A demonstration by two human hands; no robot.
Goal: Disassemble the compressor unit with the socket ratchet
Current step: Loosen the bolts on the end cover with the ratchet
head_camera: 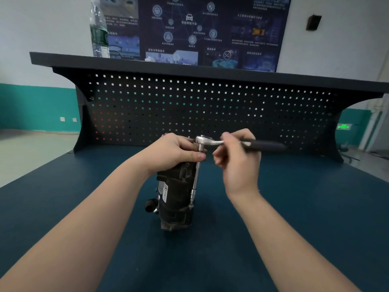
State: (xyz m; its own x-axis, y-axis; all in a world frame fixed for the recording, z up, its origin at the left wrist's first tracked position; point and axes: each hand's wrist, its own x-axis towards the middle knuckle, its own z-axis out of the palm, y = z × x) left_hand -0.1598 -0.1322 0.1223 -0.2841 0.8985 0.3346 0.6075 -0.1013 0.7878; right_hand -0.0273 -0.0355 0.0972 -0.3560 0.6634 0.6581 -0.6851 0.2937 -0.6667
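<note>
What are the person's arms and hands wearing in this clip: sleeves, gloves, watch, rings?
Nothing visible: the left hand and right hand are bare, with no gloves, rings or watch. Both forearms are uncovered to the frame's bottom edge, with no sleeve in view.

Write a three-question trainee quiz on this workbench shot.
1. True or false: the compressor lies flat on the table.
2. Which hand grips the ratchet handle? A) left B) right
3. Fill in: the water bottle stands on the ____ above the pegboard.

Key: 1 false, it stands upright, steadied by the left hand. 2 B, the right hand. 3 shelf.
</note>
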